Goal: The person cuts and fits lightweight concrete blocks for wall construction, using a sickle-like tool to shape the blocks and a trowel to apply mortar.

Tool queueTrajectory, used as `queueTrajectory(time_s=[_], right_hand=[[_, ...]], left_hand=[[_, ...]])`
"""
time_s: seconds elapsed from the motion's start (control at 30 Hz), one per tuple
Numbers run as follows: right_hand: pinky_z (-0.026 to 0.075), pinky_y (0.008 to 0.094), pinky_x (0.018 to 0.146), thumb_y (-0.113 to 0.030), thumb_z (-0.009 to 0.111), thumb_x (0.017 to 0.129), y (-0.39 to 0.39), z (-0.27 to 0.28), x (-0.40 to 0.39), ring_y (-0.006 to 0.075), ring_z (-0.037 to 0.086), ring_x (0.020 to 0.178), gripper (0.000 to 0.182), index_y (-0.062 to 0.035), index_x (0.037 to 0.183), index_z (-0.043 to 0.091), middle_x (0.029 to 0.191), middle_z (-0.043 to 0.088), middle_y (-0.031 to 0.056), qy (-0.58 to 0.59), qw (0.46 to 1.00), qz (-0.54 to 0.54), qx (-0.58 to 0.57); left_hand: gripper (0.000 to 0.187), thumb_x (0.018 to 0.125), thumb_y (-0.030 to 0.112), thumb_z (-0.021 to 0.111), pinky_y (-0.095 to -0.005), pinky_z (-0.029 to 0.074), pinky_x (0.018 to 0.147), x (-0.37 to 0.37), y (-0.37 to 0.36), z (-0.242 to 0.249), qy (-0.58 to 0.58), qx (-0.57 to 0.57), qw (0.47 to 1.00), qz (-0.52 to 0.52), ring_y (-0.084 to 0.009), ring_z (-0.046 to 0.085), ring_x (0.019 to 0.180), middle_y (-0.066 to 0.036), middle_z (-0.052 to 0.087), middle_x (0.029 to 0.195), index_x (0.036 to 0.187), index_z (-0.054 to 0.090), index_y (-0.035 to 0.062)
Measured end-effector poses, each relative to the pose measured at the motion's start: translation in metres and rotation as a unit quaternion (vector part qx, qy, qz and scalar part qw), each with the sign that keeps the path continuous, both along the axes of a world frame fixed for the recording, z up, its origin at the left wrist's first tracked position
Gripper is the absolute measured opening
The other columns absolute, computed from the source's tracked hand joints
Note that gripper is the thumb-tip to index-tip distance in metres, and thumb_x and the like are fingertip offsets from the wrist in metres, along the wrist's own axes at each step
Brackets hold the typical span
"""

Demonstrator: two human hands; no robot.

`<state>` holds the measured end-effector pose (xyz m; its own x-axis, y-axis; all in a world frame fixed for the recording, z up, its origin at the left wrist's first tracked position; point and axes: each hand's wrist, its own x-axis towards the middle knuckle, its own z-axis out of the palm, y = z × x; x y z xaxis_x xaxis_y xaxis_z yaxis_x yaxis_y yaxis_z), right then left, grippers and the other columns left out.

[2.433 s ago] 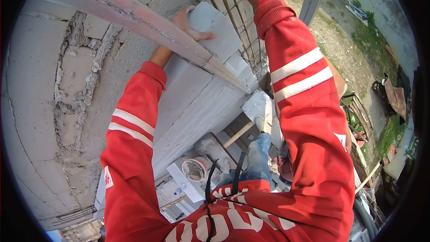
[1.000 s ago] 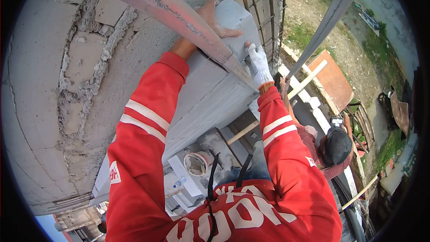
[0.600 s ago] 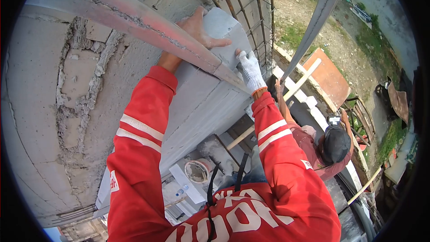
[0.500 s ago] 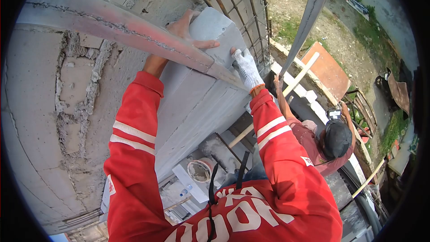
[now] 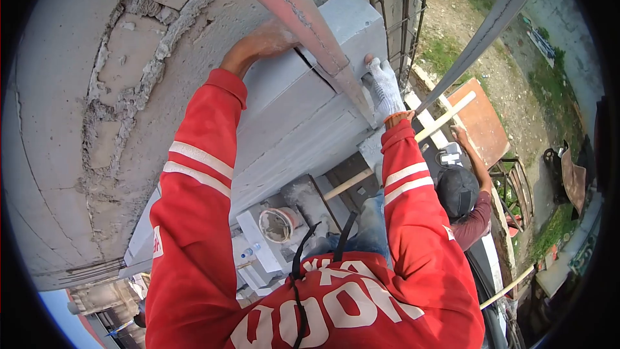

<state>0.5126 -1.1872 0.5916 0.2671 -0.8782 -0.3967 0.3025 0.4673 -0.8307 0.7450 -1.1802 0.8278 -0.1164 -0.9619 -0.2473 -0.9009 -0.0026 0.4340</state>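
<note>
A pale grey concrete block (image 5: 354,19) lies on top of a grey block wall (image 5: 284,116), with a dark gap under part of its near edge. My bare left hand (image 5: 274,37) grips the block's left side, its fingers mostly hidden behind the block and a metal pole. On the right end, my right hand (image 5: 385,87) in a white knit glove holds the block, thumb against its face and the other fingers out of sight. The metal pole (image 5: 303,16) slants across in front of the block, between my two hands.
Rebar cage (image 5: 405,19) rises beyond the block. Another metal pole (image 5: 484,32) slants down at right, near a co-worker in a dark cap (image 5: 457,190). Below are a mortar bucket (image 5: 278,224), a plastic bottle (image 5: 250,250) and a wooden pole (image 5: 349,184). Rough plastered wall (image 5: 51,90) stands left.
The view has shifted, and the near pole now crosses more steeply. My left hand's fingers, spread over the block before, are now mostly hidden. The co-worker's head has moved left and lower arm positions differ.
</note>
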Motion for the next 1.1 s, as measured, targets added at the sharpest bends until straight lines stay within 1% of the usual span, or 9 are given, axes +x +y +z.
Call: queueTrajectory(time_s=[0.17,0.2,0.37,0.6,0.63,0.77,0.87,0.9,1.1], right_hand=[[0.051,0.0422,0.092,-0.043,0.055,0.108,-0.012,-0.031,0.001,0.0213,0.061,0.103,0.033,-0.0151,0.125,0.06,0.119,0.059,0.0044,-0.05,0.999,-0.021,0.002],[0.051,0.035,0.079,-0.047,0.063,0.1,-0.008,-0.024,0.001,0.0192,0.062,0.092,0.051,-0.0036,0.126,0.058,0.11,0.062,0.0083,-0.049,0.998,-0.044,-0.009],[0.053,0.0368,0.081,-0.048,0.059,0.103,-0.009,-0.023,0.004,0.0208,0.062,0.095,0.049,-0.0054,0.127,0.059,0.116,0.06,0.0091,-0.062,0.997,-0.053,0.001],[0.055,0.0393,0.089,-0.05,0.06,0.102,-0.006,-0.003,-0.005,0.0229,0.062,0.102,0.051,-0.0052,0.127,0.065,0.12,0.062,0.01,-0.01,0.998,-0.044,0.047],[0.052,0.0467,0.096,-0.057,0.061,0.101,-0.009,-0.008,-0.012,0.0288,0.063,0.11,0.062,-0.0054,0.136,0.06,0.127,0.063,0.0152,0.012,1.0,-0.015,0.024],[0.045,0.0546,0.107,-0.067,0.055,0.1,-0.021,0.019,-0.034,0.0397,0.059,0.127,0.079,-0.011,0.154,0.041,0.152,0.049,0.0254,-0.047,0.992,0.061,0.102],[0.047,0.0553,0.104,-0.067,0.055,0.1,-0.024,0.03,-0.045,0.0397,0.063,0.121,0.079,-0.0105,0.153,0.042,0.149,0.053,0.0241,0.012,0.992,0.087,0.095],[0.051,0.0514,0.097,-0.066,0.06,0.098,-0.026,0.026,-0.049,0.0352,0.068,0.113,0.075,-0.0114,0.148,0.05,0.136,0.064,0.0206,0.042,0.992,0.088,0.084],[0.054,0.0426,0.086,-0.064,0.072,0.09,-0.023,0.042,-0.055,0.0255,0.073,0.104,0.074,-0.0034,0.132,0.064,0.118,0.073,0.0139,0.122,0.99,0.052,0.04]], left_hand=[[0.06,0.087,0.049,0.073,-0.0469,0.049,0.098,-0.006,0.008,-0.004,0.021,-0.063,0.998,0.012,-0.0408,0.065,0.113,-0.025,0.071,0.12,0.123,0.071,0.0019],[0.062,0.086,0.054,0.073,-0.0474,0.05,0.096,-0.01,0.009,-0.006,0.021,-0.071,0.997,0.018,-0.0402,0.067,0.108,-0.024,0.073,0.113,0.12,0.072,0.0021],[0.074,0.081,0.067,0.076,-0.0487,0.052,0.09,0.004,-0.008,-0.035,0.027,-0.111,0.993,0.006,-0.0385,0.071,0.098,-0.024,0.076,0.1,0.116,0.075,0.0018],[0.085,0.077,0.069,0.079,-0.0479,0.052,0.095,0.001,-0.006,-0.03,0.02,-0.067,0.997,0.038,-0.0394,0.07,0.108,-0.026,0.073,0.114,0.122,0.073,-0.0028],[0.085,0.077,0.068,0.08,-0.0477,0.052,0.096,0.001,-0.005,-0.03,0.02,-0.068,0.996,0.046,-0.0402,0.069,0.11,-0.027,0.072,0.117,0.123,0.073,-0.0028],[0.086,0.077,0.067,0.08,-0.0468,0.052,0.098,-0.001,-0.005,-0.025,0.011,-0.043,0.998,0.046,-0.0406,0.069,0.113,-0.028,0.072,0.117,0.125,0.071,-0.0042],[0.09,0.078,0.067,0.079,-0.0472,0.049,0.104,0.004,-0.009,-0.03,0.004,-0.049,0.998,0.03,-0.0417,0.066,0.12,-0.029,0.069,0.125,0.13,0.067,-0.0056],[0.093,0.078,0.068,0.078,-0.0477,0.047,0.107,0.004,-0.008,-0.03,-0.011,-0.052,0.997,0.046,-0.042,0.063,0.124,-0.03,0.066,0.129,0.133,0.065,-0.0059],[0.1,0.081,0.071,0.073,-0.0489,0.043,0.113,0.015,-0.016,-0.037,-0.039,-0.057,0.997,0.035,-0.0422,0.057,0.133,-0.031,0.058,0.142,0.143,0.056,-0.0062]])
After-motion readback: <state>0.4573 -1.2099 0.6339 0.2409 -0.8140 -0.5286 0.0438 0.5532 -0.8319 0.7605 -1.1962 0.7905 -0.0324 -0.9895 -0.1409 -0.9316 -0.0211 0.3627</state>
